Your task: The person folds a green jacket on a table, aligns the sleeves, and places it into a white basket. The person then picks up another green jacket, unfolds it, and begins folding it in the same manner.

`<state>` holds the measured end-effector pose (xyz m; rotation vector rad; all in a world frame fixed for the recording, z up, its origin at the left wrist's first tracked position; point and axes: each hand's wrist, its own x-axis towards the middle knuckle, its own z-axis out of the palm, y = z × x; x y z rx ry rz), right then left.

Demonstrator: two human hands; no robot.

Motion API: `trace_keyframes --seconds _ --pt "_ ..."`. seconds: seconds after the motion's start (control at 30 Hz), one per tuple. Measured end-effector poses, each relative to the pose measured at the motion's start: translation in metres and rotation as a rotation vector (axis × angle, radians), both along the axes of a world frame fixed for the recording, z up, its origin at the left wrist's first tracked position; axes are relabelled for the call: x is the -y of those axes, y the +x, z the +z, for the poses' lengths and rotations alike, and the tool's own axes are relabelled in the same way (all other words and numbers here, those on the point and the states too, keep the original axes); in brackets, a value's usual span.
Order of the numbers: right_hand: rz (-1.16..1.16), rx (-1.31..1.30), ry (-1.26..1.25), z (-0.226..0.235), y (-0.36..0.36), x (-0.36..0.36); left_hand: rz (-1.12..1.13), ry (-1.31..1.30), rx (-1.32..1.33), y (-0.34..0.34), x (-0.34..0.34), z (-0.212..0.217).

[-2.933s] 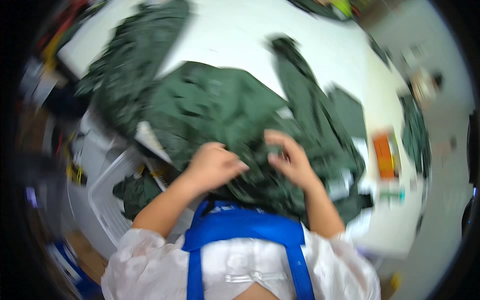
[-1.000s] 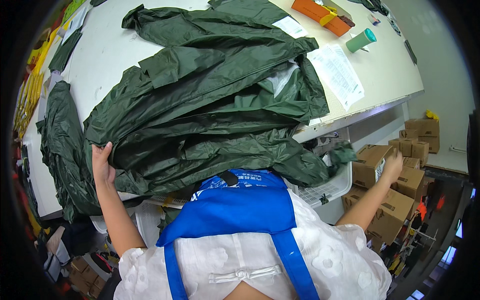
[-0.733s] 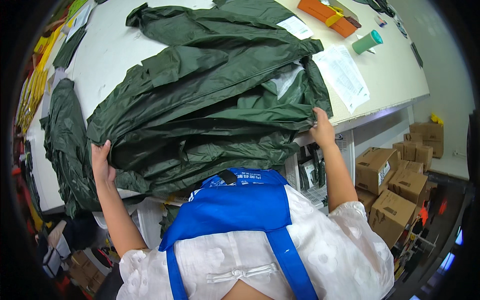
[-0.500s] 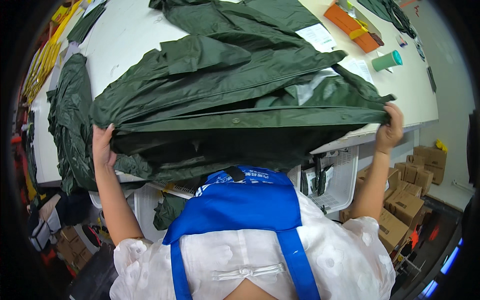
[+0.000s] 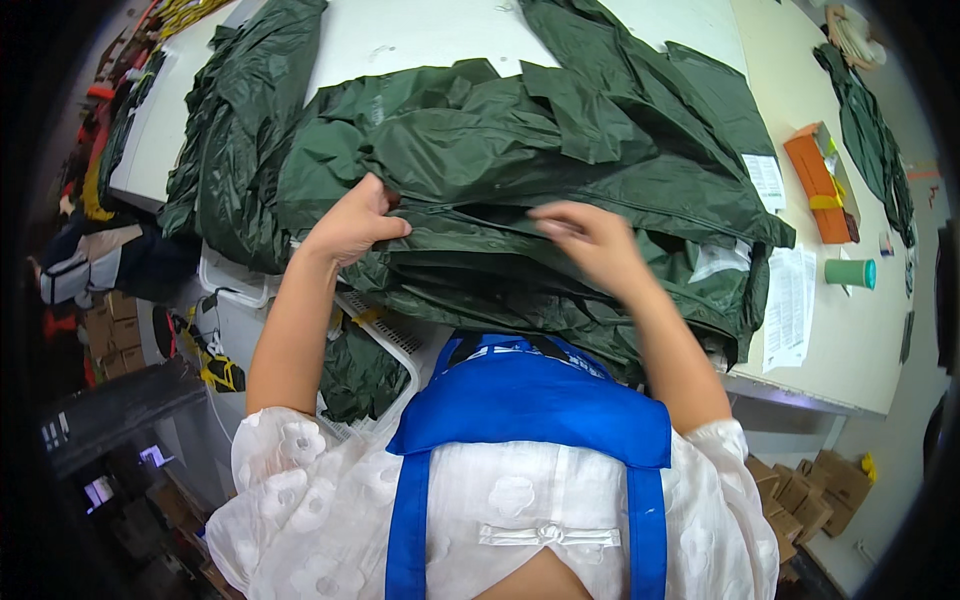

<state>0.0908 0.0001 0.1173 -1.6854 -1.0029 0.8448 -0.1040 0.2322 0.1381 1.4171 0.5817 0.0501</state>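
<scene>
A dark green rain jacket (image 5: 440, 150) lies rumpled over the front of the table, its front placket turned toward me. My left hand (image 5: 352, 222) grips the jacket's edge left of the middle, with the fingers tucked into the fabric and the thumb on top. Over the placket's dark gap hovers my right hand (image 5: 598, 248), bent at the fingers and blurred by motion. Whether it touches the cloth is unclear. A pale label or lining patch (image 5: 720, 262) shows inside the jacket's right side.
Another green garment (image 5: 245, 130) hangs over the table's left edge. An orange box (image 5: 818, 185), a green tumbler (image 5: 850, 273) and printed sheets (image 5: 788, 310) lie at right. Below the table stand a white basket (image 5: 408, 348) and cardboard cartons (image 5: 800, 500). A person (image 5: 853, 38) is at far right.
Both hands have come inward from the jacket's two ends. The stretched front edge has slackened and folded onto the table, and the right hand has let go of its corner. The view has shifted.
</scene>
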Motion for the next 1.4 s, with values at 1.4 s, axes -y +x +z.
trace_keyframes --seconds 1.4 --pt "-0.523 0.59 -0.565 -0.041 0.128 0.242 -0.019 1.433 -0.703 0.019 -0.049 0.022"
